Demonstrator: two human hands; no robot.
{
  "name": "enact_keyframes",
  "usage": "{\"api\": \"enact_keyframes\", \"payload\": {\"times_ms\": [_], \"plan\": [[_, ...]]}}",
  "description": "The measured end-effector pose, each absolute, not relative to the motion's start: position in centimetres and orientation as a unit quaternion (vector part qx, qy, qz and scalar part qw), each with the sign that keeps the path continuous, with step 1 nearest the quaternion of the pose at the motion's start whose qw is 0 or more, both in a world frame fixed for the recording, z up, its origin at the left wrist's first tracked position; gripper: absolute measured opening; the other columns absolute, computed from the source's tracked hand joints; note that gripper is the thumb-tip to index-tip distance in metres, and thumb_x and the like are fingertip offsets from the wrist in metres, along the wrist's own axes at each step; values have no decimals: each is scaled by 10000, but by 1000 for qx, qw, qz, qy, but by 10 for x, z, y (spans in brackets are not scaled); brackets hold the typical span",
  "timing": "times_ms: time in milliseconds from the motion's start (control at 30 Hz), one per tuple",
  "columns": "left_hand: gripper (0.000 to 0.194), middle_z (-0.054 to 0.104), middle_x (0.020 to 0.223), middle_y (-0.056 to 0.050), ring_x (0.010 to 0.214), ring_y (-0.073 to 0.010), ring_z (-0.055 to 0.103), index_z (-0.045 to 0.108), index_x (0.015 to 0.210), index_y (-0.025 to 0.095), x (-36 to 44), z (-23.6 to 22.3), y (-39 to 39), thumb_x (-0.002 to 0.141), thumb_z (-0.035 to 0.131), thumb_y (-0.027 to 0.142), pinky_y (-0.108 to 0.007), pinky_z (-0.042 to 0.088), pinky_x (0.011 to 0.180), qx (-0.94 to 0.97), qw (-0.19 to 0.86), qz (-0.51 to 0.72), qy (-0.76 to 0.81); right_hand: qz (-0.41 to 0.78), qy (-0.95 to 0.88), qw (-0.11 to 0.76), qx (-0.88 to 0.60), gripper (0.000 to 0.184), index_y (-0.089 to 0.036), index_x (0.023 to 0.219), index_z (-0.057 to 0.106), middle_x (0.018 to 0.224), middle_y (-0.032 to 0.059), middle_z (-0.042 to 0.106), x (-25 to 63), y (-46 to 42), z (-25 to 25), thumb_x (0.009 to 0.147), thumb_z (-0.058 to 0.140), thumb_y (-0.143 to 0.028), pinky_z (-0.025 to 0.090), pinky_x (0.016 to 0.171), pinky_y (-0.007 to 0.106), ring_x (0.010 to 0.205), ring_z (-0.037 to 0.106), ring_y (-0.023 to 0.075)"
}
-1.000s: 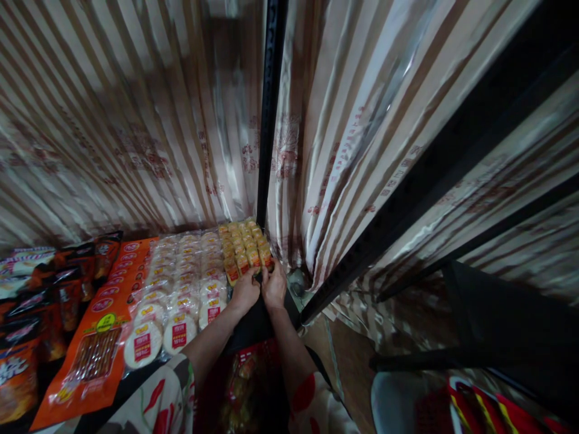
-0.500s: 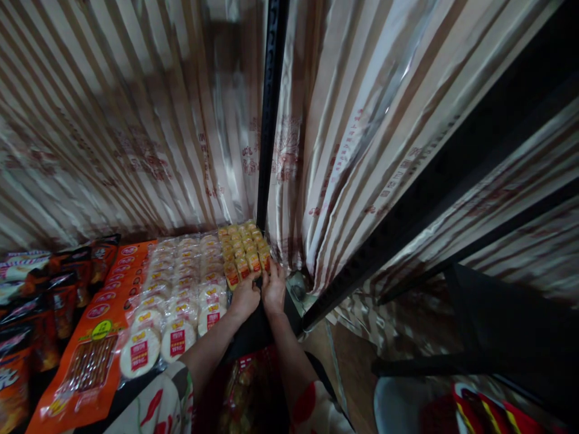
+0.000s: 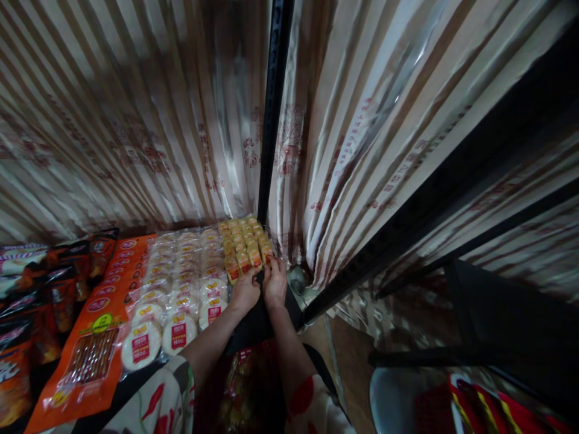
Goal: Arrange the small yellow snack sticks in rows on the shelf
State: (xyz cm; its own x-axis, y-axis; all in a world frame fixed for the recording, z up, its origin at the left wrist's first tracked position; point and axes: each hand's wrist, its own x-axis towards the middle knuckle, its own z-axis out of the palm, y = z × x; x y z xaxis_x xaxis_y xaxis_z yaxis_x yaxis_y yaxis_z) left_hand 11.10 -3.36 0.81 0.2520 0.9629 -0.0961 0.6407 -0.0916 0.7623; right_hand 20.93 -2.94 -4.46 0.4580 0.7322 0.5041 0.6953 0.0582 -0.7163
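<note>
Small yellow snack packets stand in tight rows at the shelf's back right corner, by a black upright post. My left hand is at the front of these rows, its fingers curled in and pressed against the front packets. Close beside it, my right hand has its fingers bent around the front of the rightmost row. Both hands hide part of the packets they touch, and their fingertips are hard to make out in the dim light. Round white rice crackers in clear wrappers line up left of the yellow packets.
Left of the crackers lie a long orange snack pack and several black-and-orange bags. Striped curtain hangs behind the shelf. A black post rises at the corner, and a dark slanted bar crosses the right side.
The view has shifted slightly. Both hands stay at the front of the yellow packets, with only small finger movements.
</note>
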Motion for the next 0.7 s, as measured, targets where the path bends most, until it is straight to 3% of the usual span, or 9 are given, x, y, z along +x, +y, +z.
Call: {"api": "enact_keyframes", "payload": {"times_ms": [700], "plan": [[465, 635, 1124, -78, 986, -151, 603, 572, 1151, 140, 113, 6, -31, 724, 423, 29, -253, 427, 919, 703, 360, 234, 567, 5, -537, 482, -692, 305, -147, 1025, 587, 1150, 139, 532, 212, -29, -49, 832, 350, -149, 404, 930, 349, 1083, 483, 198]]}}
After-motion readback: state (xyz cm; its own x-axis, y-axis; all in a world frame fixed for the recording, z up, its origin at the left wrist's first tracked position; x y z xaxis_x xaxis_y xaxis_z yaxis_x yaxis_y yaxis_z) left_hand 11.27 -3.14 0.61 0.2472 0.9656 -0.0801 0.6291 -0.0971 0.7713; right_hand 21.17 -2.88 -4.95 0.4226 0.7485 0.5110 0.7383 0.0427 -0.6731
